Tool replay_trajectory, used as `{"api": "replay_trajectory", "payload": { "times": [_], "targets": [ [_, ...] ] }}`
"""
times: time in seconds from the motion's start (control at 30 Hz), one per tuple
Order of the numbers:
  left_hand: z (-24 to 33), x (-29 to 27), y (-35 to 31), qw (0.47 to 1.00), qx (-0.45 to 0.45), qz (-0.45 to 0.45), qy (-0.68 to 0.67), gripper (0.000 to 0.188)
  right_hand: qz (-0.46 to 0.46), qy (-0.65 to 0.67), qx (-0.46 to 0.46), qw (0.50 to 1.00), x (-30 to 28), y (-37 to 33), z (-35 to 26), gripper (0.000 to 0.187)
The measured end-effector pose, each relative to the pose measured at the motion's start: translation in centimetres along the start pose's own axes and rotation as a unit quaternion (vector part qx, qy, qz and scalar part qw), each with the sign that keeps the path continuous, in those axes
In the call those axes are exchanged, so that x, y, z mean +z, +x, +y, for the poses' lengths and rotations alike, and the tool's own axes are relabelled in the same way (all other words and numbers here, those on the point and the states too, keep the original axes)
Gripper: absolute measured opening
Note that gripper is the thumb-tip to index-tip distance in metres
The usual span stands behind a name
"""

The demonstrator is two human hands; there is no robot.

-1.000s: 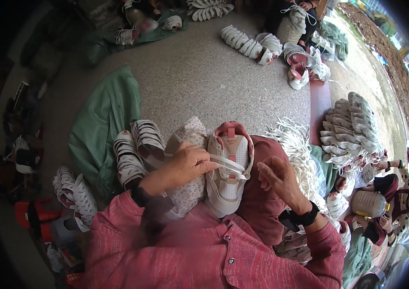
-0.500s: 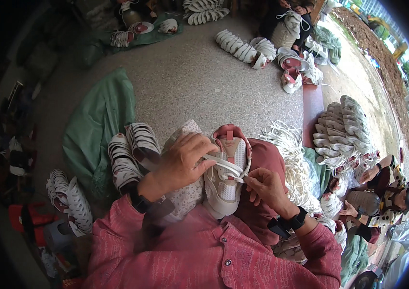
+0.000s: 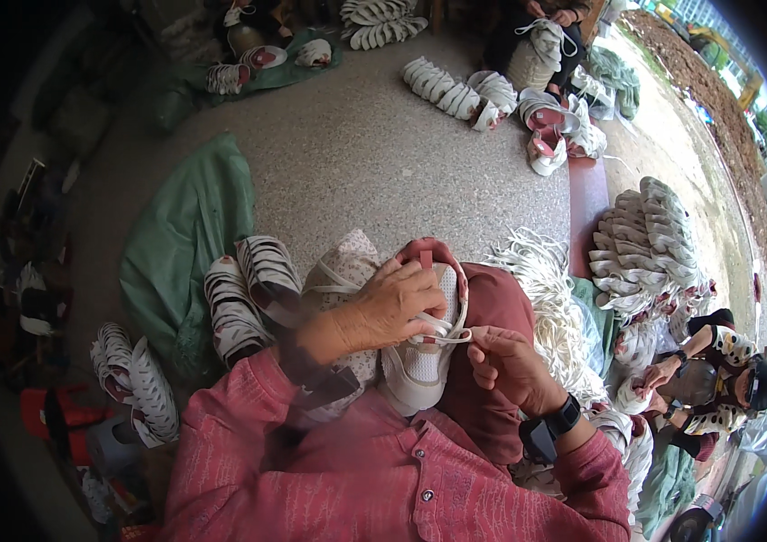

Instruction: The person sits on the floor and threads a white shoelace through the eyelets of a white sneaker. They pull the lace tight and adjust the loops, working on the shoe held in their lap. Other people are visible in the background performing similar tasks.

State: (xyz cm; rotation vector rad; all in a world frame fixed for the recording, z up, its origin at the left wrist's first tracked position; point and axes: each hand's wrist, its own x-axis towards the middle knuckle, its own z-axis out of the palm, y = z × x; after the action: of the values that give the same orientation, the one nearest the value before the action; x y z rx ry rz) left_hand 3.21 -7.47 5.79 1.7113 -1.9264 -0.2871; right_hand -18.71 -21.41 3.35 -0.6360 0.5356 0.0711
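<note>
A white-and-beige shoe upper (image 3: 413,396) with red lining rests on my lap, its toe toward me. My left hand (image 3: 392,307) lies across its tongue, thumb and fingers closed on the white shoelace (image 3: 457,332) near the eyelets. My right hand (image 3: 511,363) is at the upper's right side, pinching the lace between thumb and forefinger, the other fingers curled. Part of the lacing is hidden under my left hand. Another stretch of lace trails left over the flower-printed cloth (image 3: 356,248) on my leg.
Loose white laces (image 3: 550,316) are heaped at my right. Rows of stacked uppers stand at left (image 3: 270,266) and right (image 3: 641,239). A green sheet (image 3: 189,235) lies at left. A co-worker (image 3: 717,379) works close by on the right; others sit at the far side.
My left hand has moved right and down, from beside the upper to over its tongue. My right hand has shifted slightly right, drawing the lace out at the side.
</note>
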Motion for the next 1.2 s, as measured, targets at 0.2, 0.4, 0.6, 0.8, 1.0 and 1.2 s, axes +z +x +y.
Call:
{"api": "replay_trajectory", "payload": {
  "times": [0.2, 0.4, 0.6, 0.8, 1.0, 1.2],
  "targets": [
    [0.6, -0.3, 0.8, 0.999, -0.016, -0.021, 0.029, 0.022, 0.12, -0.466, -0.271, 0.833, 0.5, 2.3, -4.2, 0.029],
    [-0.3, -2.0, 1.6, 0.994, 0.046, -0.044, 0.093, 0.016, 0.001, -0.6, -0.348, 0.721, 0.9, 6.0, -4.6, 0.021],
    [-1.8, -7.0, 0.5, 0.979, 0.028, -0.012, 0.202, 0.02, -0.022, -0.611, -0.339, 0.715, 1.4, 6.1, -4.8, 0.02],
    [1.9, -4.6, -5.7, 0.898, -0.347, 0.053, -0.264, 0.032, 0.018, -0.559, -0.358, 0.748, 2.3, 5.0, -4.0, 0.022],
    [2.1, -1.1, -9.1, 0.496, -0.354, 0.08, -0.789, 0.044, 0.011, -0.74, -0.394, 0.545, 4.3, 4.1, -4.2, 0.022],
    [-0.6, -1.5, -7.8, 0.449, -0.227, 0.237, -0.831, 0.027, -0.033, -0.56, -0.315, 0.765, 4.7, 3.8, -2.7, 0.01]
  ]
}}
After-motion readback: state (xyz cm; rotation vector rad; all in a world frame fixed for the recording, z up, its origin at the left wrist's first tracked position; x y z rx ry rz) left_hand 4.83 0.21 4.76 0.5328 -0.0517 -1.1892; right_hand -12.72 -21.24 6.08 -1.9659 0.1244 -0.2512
